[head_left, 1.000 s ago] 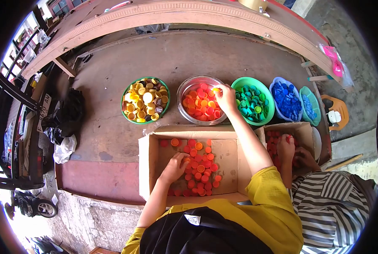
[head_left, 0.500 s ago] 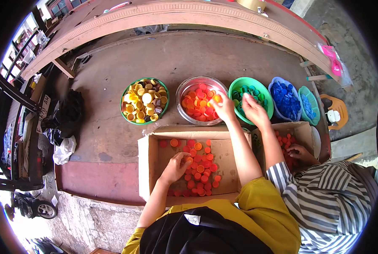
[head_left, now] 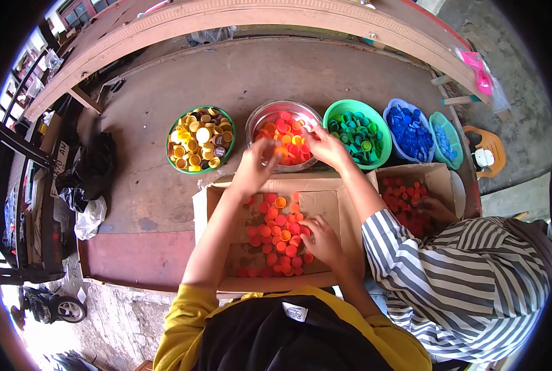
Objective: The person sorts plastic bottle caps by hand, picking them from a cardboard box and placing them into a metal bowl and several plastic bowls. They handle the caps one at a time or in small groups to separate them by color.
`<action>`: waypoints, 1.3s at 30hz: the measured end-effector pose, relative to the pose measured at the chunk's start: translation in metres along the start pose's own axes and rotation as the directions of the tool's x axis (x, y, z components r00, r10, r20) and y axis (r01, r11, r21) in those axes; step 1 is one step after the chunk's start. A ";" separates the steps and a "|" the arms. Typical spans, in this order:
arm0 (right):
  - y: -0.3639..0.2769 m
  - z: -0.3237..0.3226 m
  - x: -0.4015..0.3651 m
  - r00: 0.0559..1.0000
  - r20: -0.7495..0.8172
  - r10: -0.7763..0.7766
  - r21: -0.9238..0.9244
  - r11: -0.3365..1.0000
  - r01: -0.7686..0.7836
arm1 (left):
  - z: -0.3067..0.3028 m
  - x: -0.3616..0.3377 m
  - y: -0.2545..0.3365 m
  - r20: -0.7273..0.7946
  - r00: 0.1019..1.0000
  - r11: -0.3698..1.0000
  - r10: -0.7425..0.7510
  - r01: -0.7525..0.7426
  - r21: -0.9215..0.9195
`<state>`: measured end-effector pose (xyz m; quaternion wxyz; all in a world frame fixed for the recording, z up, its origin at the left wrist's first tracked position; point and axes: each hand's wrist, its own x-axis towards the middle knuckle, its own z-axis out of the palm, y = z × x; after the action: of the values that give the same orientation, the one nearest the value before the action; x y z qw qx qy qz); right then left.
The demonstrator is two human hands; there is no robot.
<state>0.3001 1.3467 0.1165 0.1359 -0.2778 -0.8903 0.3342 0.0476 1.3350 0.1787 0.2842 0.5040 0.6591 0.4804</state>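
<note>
While I am watching through the head camera, my left hand (head_left: pixel 254 166) is hovering at the near rim of the steel bowl (head_left: pixel 253 125). Its fingertips are pinching narrowly around an orange cap (head_left: pixel 280 150) just above the bowl's red and orange heap. My right hand (head_left: pixel 321 241) is resting low in the cardboard box (head_left: pixel 208 216), fingers curling over the loose caps (head_left: pixel 276 238) scattered on its floor. I cannot tell whether it is gripping any of them. A co-worker's hand (head_left: pixel 326 148), coming from a striped sleeve, is reaching over the right edge of the same steel bowl, just beside my left hand. Their other hand (head_left: pixel 435 210) is lying in a second box (head_left: pixel 439 178) of red caps to the right. A bowl of yellow caps (head_left: pixel 195 172), a green bowl (head_left: pixel 350 103) and a blue bowl (head_left: pixel 405 101) are sitting in a row flanking the steel bowl.
</note>
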 end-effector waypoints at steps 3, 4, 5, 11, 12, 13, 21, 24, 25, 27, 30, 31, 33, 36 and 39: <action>0.007 0.009 -0.008 0.997 0.077 0.013 -0.043 0.999 -0.010 | 0.013 0.029 -0.015 -0.126 0.979 0.970 0.157 -0.130 0.204; 0.011 0.012 -0.008 0.993 0.113 0.017 -0.086 0.996 -0.008 | 0.016 0.028 -0.018 -0.138 0.971 0.963 0.195 -0.163 0.215; 0.014 0.015 -0.008 0.989 0.148 0.021 -0.129 0.992 -0.002 | 0.018 0.026 -0.022 -0.152 0.961 0.955 0.232 -0.195 0.225; 0.023 0.033 0.017 0.981 0.194 -0.028 -0.291 0.953 0.085 | 0.009 -0.048 -0.014 -0.188 0.960 0.963 0.207 -0.165 0.215; 0.021 0.034 0.027 0.984 0.172 -0.036 -0.319 0.944 0.090 | 0.010 -0.066 -0.020 -0.139 0.985 0.986 0.099 -0.078 0.150; 0.024 0.039 0.038 0.987 0.159 -0.015 -0.341 0.937 0.069 | 0.012 -0.079 -0.020 -0.097 0.995 0.995 -0.003 0.012 0.098; 0.001 0.067 0.043 0.947 0.282 0.155 -0.525 0.851 0.018 | 0.043 -0.132 -0.095 -0.247 0.933 0.865 -0.263 0.341 0.368; 0.008 0.064 0.042 0.944 0.327 0.051 -0.318 0.946 0.059 | 0.045 -0.132 -0.111 -0.256 0.938 0.837 -0.235 0.329 0.437; 0.013 0.064 0.042 0.979 0.206 -0.010 -0.276 0.959 0.068 | 0.045 -0.131 -0.112 -0.250 0.944 0.834 -0.217 0.312 0.455; 0.027 0.064 0.050 0.996 0.059 -0.071 -0.319 0.944 0.086 | 0.048 -0.129 -0.113 -0.213 0.947 0.831 -0.239 0.313 0.460; 0.034 0.062 0.059 0.994 0.051 -0.095 -0.357 0.928 0.107 | 0.049 -0.125 -0.106 -0.145 0.956 0.866 -0.254 0.291 0.407; 0.033 0.062 0.061 0.990 0.103 -0.092 -0.410 0.903 0.127 | 0.050 -0.123 -0.103 -0.120 0.960 0.883 -0.253 0.279 0.377; 0.033 0.063 0.064 0.988 0.150 -0.049 -0.445 0.889 0.112 | 0.056 -0.123 -0.098 -0.086 0.975 0.905 -0.204 0.222 0.364; 0.030 0.073 0.070 0.989 0.138 0.047 -0.383 0.924 0.010 | 0.060 -0.119 -0.094 -0.065 0.988 0.931 -0.138 0.152 0.333; 0.023 0.074 0.071 0.990 0.118 0.078 -0.271 0.962 -0.043 | 0.068 -0.117 -0.091 -0.057 0.995 0.928 -0.079 0.094 0.360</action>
<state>0.2200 1.3644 0.0498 0.0297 -0.2988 -0.9252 0.2320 0.1094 1.2465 0.0568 0.1938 0.5081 0.7637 0.3479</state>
